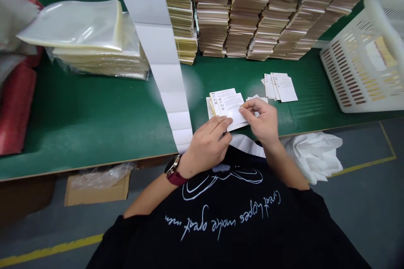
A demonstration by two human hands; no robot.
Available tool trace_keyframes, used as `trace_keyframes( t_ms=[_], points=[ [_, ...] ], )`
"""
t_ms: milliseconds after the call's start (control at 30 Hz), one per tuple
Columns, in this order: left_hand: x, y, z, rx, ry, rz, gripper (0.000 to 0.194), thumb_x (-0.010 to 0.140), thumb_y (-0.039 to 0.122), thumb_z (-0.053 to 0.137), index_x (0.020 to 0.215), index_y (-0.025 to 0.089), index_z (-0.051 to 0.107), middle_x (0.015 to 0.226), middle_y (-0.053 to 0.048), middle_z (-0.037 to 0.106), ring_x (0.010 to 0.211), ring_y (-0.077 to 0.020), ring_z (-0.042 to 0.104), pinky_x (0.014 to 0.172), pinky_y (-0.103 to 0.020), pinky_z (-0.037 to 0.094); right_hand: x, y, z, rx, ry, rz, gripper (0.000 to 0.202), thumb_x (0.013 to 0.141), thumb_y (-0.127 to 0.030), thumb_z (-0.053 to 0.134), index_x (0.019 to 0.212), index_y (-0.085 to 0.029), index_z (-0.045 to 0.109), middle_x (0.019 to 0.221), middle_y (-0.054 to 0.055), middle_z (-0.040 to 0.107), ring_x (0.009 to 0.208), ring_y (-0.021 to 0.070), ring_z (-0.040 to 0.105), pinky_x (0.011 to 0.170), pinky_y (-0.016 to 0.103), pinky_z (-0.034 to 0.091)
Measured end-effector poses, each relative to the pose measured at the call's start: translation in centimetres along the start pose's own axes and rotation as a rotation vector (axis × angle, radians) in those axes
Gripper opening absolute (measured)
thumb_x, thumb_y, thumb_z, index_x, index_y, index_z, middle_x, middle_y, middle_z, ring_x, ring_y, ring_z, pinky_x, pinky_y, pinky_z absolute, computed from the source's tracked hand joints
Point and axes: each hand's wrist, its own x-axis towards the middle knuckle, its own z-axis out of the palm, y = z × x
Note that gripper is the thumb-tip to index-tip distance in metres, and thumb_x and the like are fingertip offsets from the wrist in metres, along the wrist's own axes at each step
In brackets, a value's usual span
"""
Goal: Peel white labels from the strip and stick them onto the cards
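Note:
A printed white card lies on top of a small pile near the table's front edge. A blank white label covers its lower part. My right hand is closed, with thumb and forefinger pinching the label's right edge. From the left, my left hand is closed, its fingertips pressed together at the label's lower left corner. The fingers partly hide that corner. A long strip of white labels runs down the table and passes behind my left wrist. More printed cards lie overlapping to the right.
Tall stacks of bundled cards stand along the back. A white plastic basket is at the right. Clear plastic bags lie in a pile at the left, by red wrapping. A white bag sits below the table edge.

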Motion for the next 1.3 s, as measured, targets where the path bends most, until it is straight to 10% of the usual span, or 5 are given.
trace_keyframes(
  t_ms=[333,567,1000,1133,1300],
  points=[
    [0.0,0.1,-0.2,0.002,-0.025,0.001,0.011,0.082,0.006,0.052,0.081,0.011,0.062,0.123,-0.015,0.064,0.118,-0.0279,0.058,0.103,-0.047,0.053,0.6,0.0,-0.7,-0.541,-0.011,-0.021,0.054,0.072,-0.058,0.07,0.107,-0.018,0.06,0.053,-0.002,0.054,0.051,0.0154,0.048,0.053,0.03,0.036],
    [-0.5,0.1,0.2,-0.012,-0.006,0.009,0.011,0.081,0.005,0.052,0.082,0.011,0.061,0.133,-0.016,0.059,0.13,-0.0313,0.051,0.106,-0.051,0.05,0.8,0.9,-0.9,-0.043,-0.096,0.115,0.02,0.075,-0.034,0.064,0.066,-0.019,0.053,0.059,-0.003,0.054,0.053,0.0099,0.046,0.052,0.025,0.035],
    [-0.6,-0.2,0.4,-0.136,0.298,-0.075,0.022,0.095,0.027,0.049,0.077,0.015,0.055,0.096,-0.011,0.067,0.106,-0.0238,0.061,0.088,-0.044,0.057,-0.7,4.0,-6.7,-0.633,0.207,-0.105,0.018,0.082,-0.036,0.063,0.086,-0.02,0.069,0.078,0.007,0.068,0.082,0.0248,0.061,0.081,0.044,0.043],
    [-0.1,0.1,0.4,-0.175,0.315,-0.075,0.024,0.097,0.03,0.048,0.078,0.017,0.055,0.088,-0.007,0.066,0.098,-0.0205,0.061,0.083,-0.039,0.056,-3.1,2.5,-6.2,-0.304,-0.004,-0.199,0.035,0.085,-0.032,0.064,0.119,-0.024,0.062,0.099,0.005,0.072,0.099,0.0233,0.064,0.094,0.047,0.045],
    [0.4,0.7,0.1,-0.141,0.282,-0.063,0.015,0.095,0.027,0.05,0.09,0.016,0.059,0.092,-0.009,0.067,0.094,-0.0208,0.061,0.082,-0.038,0.056,-4.7,0.0,-4.1,0.062,-0.205,-0.255,0.017,0.086,-0.022,0.065,0.103,-0.026,0.069,0.092,0.0,0.069,0.087,0.0142,0.063,0.082,0.033,0.05]
  ],
)
